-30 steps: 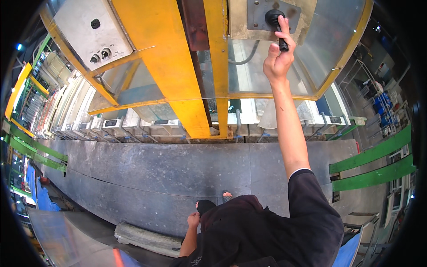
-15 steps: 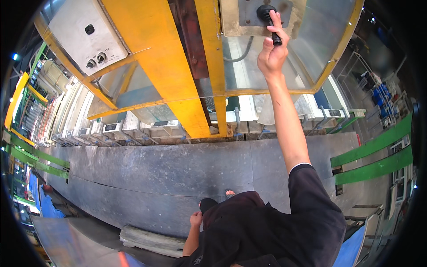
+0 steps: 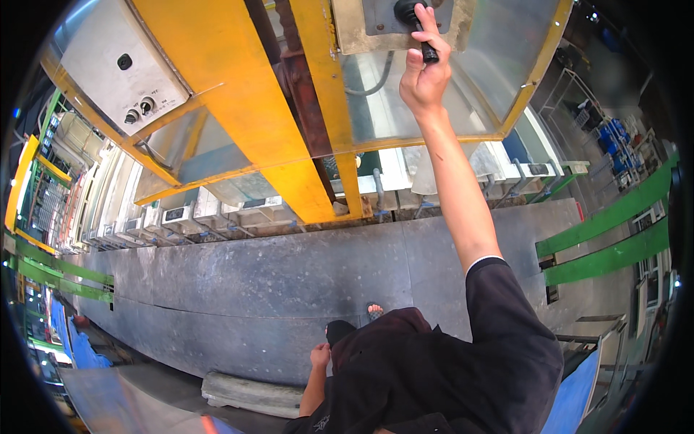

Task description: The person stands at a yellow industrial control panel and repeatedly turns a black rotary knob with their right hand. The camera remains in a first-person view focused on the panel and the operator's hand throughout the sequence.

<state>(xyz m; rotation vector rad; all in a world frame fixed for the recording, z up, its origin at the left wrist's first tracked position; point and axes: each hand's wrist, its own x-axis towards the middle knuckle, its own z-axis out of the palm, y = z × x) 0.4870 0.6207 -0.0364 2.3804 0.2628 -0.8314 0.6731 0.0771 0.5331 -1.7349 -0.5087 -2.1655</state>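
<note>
Gripping, here in the head view, a black lever (image 3: 431, 53) with my right hand (image 3: 426, 76): my fingers bend narrowly around it, my thumb lies along its left side, and the hold looks light, steering rather than hauling. The lever hangs from a rubber boot (image 3: 408, 10) on a grey plate (image 3: 374, 16), up at the top, right of the yellow beams (image 3: 217, 65). My arm stretches well forward, presumably because that mount sits beyond the clear panel's lower yellow edge (image 3: 412, 142). Down low, my left hand (image 3: 320, 355) is curled near my dark clothing; I can't tell whether anything's inside it, but it looks parked out of the way. Over on the left, a pale control box (image 3: 108, 72) with knobs sits untouched, and my foot (image 3: 374, 311) is planted on the grey platform (image 3: 253, 275), likely for balance.
</note>
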